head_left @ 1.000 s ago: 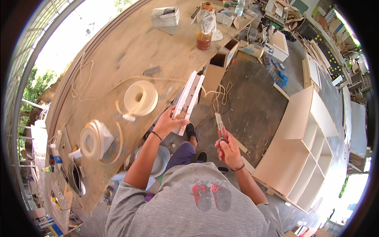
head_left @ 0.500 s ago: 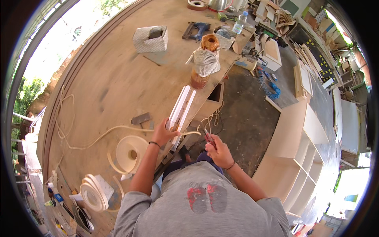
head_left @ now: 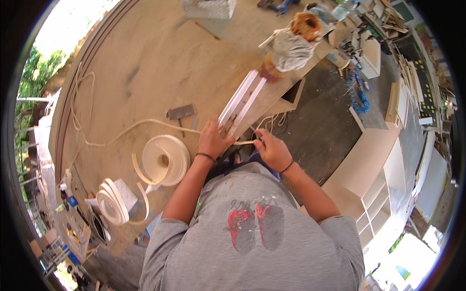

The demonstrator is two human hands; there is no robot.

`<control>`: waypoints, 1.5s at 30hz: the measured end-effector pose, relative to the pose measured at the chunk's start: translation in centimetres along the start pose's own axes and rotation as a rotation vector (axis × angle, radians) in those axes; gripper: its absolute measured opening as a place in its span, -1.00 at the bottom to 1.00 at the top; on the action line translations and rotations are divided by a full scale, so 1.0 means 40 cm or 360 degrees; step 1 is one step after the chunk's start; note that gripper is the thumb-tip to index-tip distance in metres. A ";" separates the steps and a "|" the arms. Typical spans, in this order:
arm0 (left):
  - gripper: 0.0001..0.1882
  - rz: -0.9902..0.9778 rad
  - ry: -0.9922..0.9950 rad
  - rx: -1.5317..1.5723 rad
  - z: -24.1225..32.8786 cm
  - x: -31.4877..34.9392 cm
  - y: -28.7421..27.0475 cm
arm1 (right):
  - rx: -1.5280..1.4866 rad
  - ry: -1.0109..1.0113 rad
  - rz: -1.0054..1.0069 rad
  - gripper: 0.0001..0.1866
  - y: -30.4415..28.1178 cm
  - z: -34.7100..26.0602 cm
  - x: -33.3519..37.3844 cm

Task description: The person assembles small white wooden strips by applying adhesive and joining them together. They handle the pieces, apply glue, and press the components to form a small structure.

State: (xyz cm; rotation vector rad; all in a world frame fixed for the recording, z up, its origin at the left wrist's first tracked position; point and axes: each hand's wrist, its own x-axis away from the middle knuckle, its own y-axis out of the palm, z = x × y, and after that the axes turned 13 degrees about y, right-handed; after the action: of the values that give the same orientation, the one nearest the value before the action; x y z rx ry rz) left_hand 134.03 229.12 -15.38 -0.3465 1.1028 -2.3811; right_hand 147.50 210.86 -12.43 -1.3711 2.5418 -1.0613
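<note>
Gripping the near end of a long white channel piece [head_left: 242, 104], the left hand [head_left: 212, 139] of the person before me has its fingers closed over the part. The channel piece is located at the edge of the wooden desk [head_left: 131, 68], angled away from the body, its far end just beside a cloth-wrapped jar [head_left: 291, 51]; I cannot tell whether it rests on the surface or is held above it. A cream strip [head_left: 243, 143] runs across the desk, passes at the left hand and emerges toward the right hand [head_left: 274, 153]. The right fingers are curled in at the strip's end; from here I cannot tell whether they grip the strip or another item. Positioned left of the left forearm are a large cream roll [head_left: 177, 169] and a smaller coil [head_left: 111, 201]. A dark flat block [head_left: 180, 111] lies beyond the large roll, near the strip
</note>
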 end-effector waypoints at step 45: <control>-0.35 0.0043 0.0030 -0.0094 0.004 0.001 0.029 | 0.0560 0.0245 0.0087 -0.68 0.177 0.049 -0.015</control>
State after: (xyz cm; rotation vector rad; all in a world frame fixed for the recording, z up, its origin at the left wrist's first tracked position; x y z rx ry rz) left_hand 134.45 228.37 -16.15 -0.3280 1.1806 -2.3363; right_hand 143.54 212.85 -18.30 -1.1611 2.3195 -1.5652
